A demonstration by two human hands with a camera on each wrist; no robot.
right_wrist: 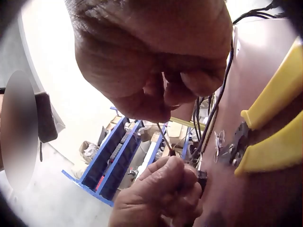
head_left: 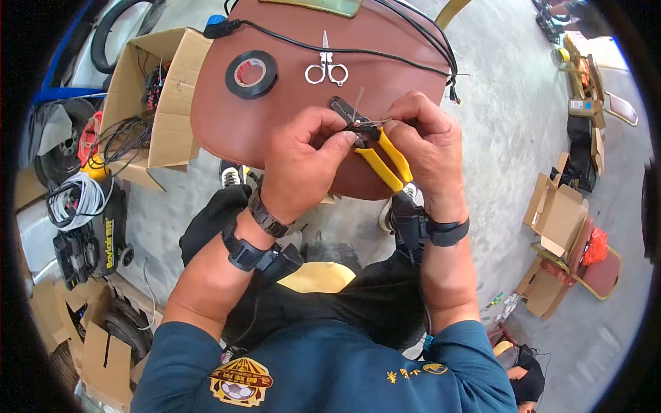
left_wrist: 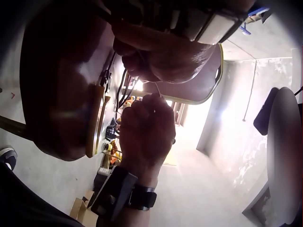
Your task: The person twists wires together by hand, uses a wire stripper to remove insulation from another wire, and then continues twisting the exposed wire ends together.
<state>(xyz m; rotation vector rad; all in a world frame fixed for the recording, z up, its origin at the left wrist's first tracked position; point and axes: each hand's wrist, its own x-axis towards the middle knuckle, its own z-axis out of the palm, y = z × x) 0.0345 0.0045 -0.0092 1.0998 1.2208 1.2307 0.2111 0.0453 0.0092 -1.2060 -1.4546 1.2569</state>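
Between both hands runs a thin wire (right_wrist: 163, 135), pinched by the fingertips of each. My left hand (head_left: 303, 160) grips one part with thumb and forefinger, where a dark tip shows in the right wrist view. On the other side, my right hand (head_left: 432, 144) pinches the wire with bent fingers. Yellow-handled wire strippers (head_left: 379, 165) lie on the brown chair seat (head_left: 215, 120) beneath the hands. Small folding scissors (head_left: 326, 58) and a roll of black tape (head_left: 251, 92) lie farther back on the seat. A black cable (head_left: 275, 37) crosses behind them.
An open cardboard box (head_left: 180, 89) with cables stands left of the seat. Below it are a coil of white cable (head_left: 79, 199) and a black machine (head_left: 107, 234). More cardboard boxes (head_left: 561, 213) stand at the right. The right wrist view shows a blue shelf (right_wrist: 105, 190).
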